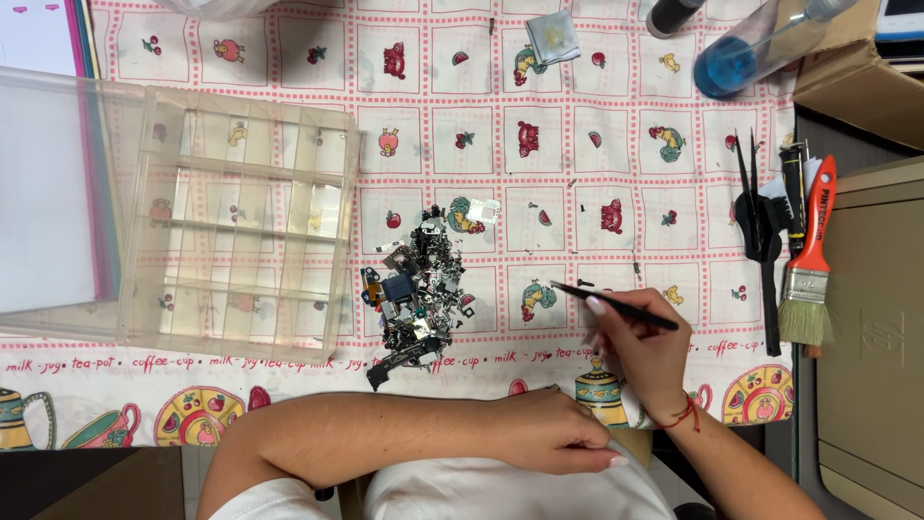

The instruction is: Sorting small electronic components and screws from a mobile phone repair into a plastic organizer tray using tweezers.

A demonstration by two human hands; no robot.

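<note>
The tweezers [616, 306] are lying across the right hand [640, 351], whose fingers are clamped on them like on a pen. Their long axis is running from the hand up and to the left, and the tip is pointing toward the pile of small metal parts [419, 294], which is lying to the left on the tablecloth [558, 96], near but apart. The right hand is nearer to the pile. The left hand [553, 433] is resting loosely closed at the table edge, holding nothing. The clear divided box [236, 221] is standing left of the pile.
</note>
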